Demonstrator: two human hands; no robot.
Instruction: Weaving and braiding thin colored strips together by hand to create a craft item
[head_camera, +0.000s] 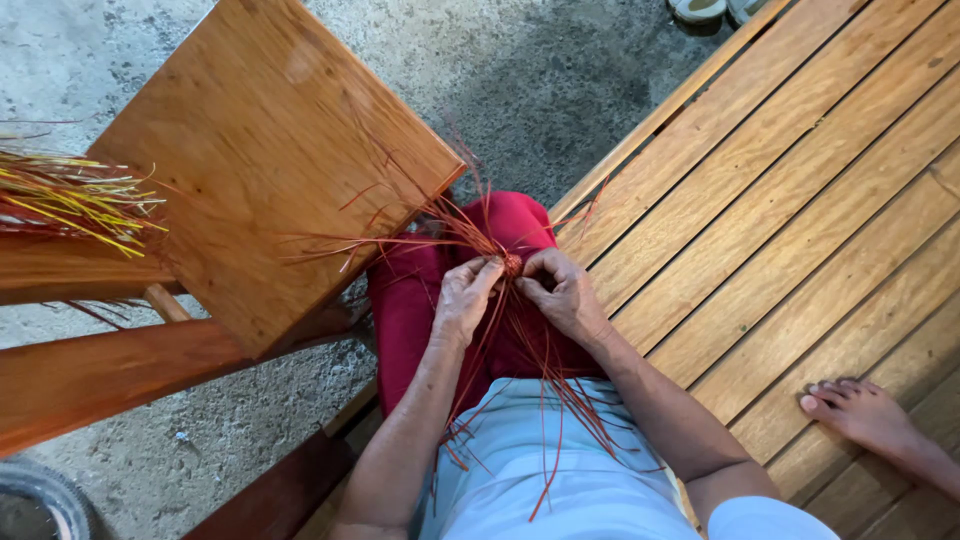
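Fingers of your left hand and right hand are pinched shut on the small woven knot of red strands, held above your lap in red trousers, just off the near corner of the wooden stool. Strands like these look light, springy and easily kinked, so judge the tight woven centre the safest hold, not the loose ends. Stool corner crowds your left; slatted wooden bench on your right lies open, barring someone's bare foot near its front edge.
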